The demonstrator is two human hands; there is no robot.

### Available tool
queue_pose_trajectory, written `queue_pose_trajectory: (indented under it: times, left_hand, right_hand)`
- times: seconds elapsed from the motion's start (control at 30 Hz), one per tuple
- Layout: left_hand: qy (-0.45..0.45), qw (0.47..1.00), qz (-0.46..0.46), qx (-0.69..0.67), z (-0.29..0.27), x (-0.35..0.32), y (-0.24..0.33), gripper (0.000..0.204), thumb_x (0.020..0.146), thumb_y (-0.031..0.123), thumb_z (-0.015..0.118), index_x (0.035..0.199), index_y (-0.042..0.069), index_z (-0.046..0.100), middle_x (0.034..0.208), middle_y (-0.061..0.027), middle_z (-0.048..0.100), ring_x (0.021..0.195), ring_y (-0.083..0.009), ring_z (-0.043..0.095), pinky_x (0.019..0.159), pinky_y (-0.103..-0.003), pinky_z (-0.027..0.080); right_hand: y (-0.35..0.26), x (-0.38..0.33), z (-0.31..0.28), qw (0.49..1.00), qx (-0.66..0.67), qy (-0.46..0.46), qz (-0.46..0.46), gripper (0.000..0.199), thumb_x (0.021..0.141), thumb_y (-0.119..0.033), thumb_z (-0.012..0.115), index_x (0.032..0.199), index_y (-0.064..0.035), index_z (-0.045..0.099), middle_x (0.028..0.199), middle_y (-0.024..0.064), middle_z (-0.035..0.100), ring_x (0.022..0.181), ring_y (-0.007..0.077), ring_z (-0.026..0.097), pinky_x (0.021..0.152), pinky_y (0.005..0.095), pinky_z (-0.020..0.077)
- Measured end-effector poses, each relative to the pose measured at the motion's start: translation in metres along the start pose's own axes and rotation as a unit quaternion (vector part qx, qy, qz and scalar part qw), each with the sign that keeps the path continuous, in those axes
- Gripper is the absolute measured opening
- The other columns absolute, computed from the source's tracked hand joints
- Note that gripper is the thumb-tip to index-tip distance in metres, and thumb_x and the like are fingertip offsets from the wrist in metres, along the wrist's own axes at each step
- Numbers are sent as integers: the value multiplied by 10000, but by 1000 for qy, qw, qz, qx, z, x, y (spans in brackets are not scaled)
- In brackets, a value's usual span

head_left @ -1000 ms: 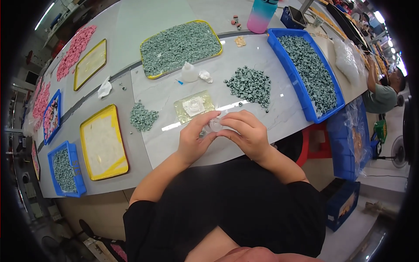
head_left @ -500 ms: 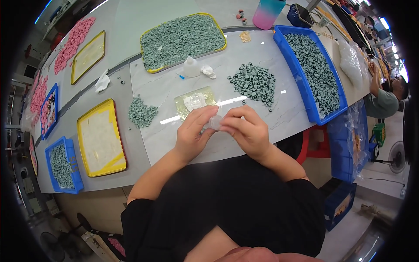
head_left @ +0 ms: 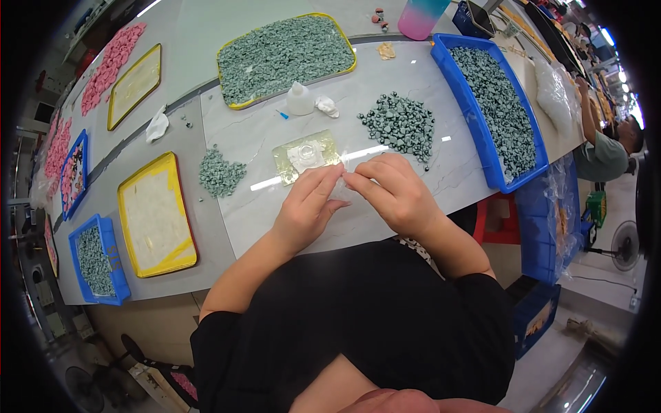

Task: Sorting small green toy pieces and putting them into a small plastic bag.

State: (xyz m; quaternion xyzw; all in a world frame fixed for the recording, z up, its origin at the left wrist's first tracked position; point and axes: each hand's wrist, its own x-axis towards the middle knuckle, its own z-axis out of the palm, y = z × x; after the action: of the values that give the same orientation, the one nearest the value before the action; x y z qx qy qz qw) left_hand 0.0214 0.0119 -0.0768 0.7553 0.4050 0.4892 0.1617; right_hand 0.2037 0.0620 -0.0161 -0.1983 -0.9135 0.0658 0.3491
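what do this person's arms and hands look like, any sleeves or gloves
The left hand and right hand are ungloved, with no jewellery visible. The forearms are bare, below the short black sleeves of a black top.

Two hands (head_left: pixel 301 210) (head_left: pixel 398 195); three yellow-rimmed trays (head_left: pixel 155 213); one white bottle (head_left: pixel 299 102)
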Motion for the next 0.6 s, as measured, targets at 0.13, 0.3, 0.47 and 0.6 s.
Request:
queue_pose_trajectory:
  times: [0.13, 0.3, 0.47, 0.6]
  left_hand:
    - [-7, 1000, 11, 14, -3, 1, -2, 638, 640, -29, 741, 1232, -39, 504, 1089, -169, 575, 945, -318, 574, 809, -370, 483]
    - [-17, 999, 23, 38, -5, 2, -4, 631, 647, -17, 740, 1232, -37, 503, 1084, -170, 573, 927, -317, 572, 805, -373, 479]
    - [-31, 998, 16, 47, -5, 5, -3, 621, 654, -6, 739, 1227, -41, 503, 1067, -168, 571, 917, -315, 567, 801, -372, 476]
    - [-37, 998, 12, 53, -3, 5, -4, 609, 663, -3, 733, 1225, -46, 502, 1061, -171, 568, 905, -314, 562, 795, -372, 474]
  right_hand:
    - [0, 4, 1, 1000, -10, -20, -16, 281, 688, -33, 621, 953, 59, 629, 900, 114, 587, 819, 275, 573, 729, 365, 483]
    - [1, 2, 5, 999, -16, -25, -26, 274, 684, -28, 630, 940, 70, 622, 905, 119, 579, 818, 273, 567, 729, 371, 483]
    - [6, -2, 11, 999, -24, -19, -33, 302, 653, -17, 670, 935, 73, 616, 904, 120, 572, 800, 271, 559, 713, 369, 481]
    - [9, -5, 14, 999, -20, -20, -32, 312, 648, -6, 682, 941, 74, 612, 902, 119, 570, 790, 267, 558, 702, 367, 478]
